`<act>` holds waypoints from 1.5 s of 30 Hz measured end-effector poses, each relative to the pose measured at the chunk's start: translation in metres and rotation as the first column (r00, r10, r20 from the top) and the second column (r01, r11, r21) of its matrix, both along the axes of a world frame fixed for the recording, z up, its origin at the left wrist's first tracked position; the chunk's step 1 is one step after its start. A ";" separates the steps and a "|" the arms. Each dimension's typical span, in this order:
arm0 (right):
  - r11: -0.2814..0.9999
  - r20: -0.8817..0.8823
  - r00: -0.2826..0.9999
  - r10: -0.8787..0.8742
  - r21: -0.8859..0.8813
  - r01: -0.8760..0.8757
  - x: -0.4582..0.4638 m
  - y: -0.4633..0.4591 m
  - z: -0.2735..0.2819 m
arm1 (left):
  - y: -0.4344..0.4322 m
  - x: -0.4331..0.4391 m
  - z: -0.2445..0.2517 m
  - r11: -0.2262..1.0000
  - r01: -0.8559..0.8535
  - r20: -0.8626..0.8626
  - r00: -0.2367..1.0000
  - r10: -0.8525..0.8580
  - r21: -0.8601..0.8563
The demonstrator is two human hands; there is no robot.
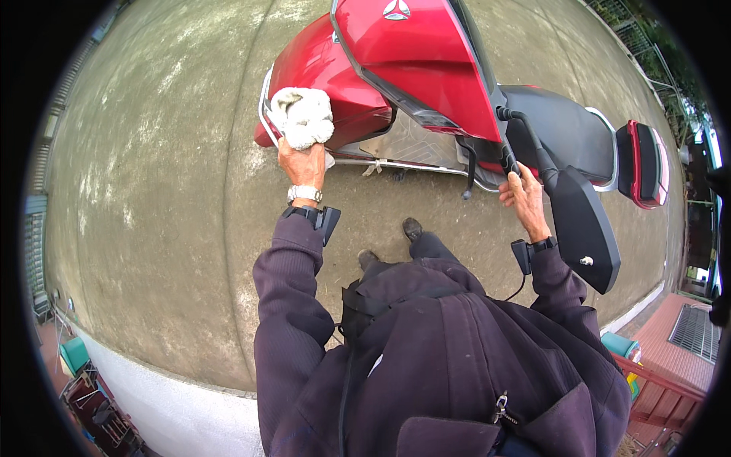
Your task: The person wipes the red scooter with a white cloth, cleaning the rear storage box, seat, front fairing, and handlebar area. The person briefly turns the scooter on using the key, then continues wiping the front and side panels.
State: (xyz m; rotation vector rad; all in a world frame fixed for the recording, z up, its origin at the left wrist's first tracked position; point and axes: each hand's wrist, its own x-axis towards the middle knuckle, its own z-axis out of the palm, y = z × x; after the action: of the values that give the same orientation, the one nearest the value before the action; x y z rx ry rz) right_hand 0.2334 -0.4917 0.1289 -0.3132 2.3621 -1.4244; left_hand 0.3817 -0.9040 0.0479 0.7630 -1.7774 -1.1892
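Observation:
A red scooter (422, 57) stands before me, its front to the left and its black seat (559, 128) to the right. My left hand (302, 165) grips a bunched white cloth (305, 117), which lies against the scooter's red front end beside a silver guard rail. My right hand (522, 197) is at the black handlebar grip (508, 157), thumb against its end and the other fingers partly spread beneath. Close to that hand, a black mirror (585, 228) sticks out on its stalk. Whether the right fingers close round the grip cannot be made out.
Concrete ground (160, 171) lies under the scooter and my shoes. A red top box (642, 165) is at the scooter's rear. A low white wall (177, 411) runs behind me at the lower left, and a red railing (662, 394) stands at the lower right.

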 end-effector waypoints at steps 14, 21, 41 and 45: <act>0.999 0.032 0.998 -0.050 0.006 0.050 0.000 -0.007 0.000 | -0.028 -0.067 0.014 0.984 0.060 0.066 0.997 -0.049 -0.165; 0.996 0.104 0.993 -0.055 -0.064 0.062 -0.001 -0.007 0.001 | -0.064 -0.102 0.042 0.939 0.246 -0.097 0.956 -0.275 -0.238; 0.887 0.288 0.839 -0.461 0.127 0.444 0.139 -0.111 -0.070 | -0.214 -0.071 -0.075 0.989 0.096 0.224 0.967 -0.119 0.112; 0.996 0.339 0.937 -0.080 0.049 0.068 0.159 -0.210 -0.072 | -0.166 -0.048 -0.024 0.866 0.475 0.049 0.872 -0.487 0.155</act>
State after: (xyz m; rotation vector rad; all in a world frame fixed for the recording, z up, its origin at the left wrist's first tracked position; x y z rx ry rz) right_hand 0.3926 -0.7020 0.0567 0.0344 2.1305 -1.3420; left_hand 0.3337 -1.0696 0.0239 0.4572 -2.0459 -1.6422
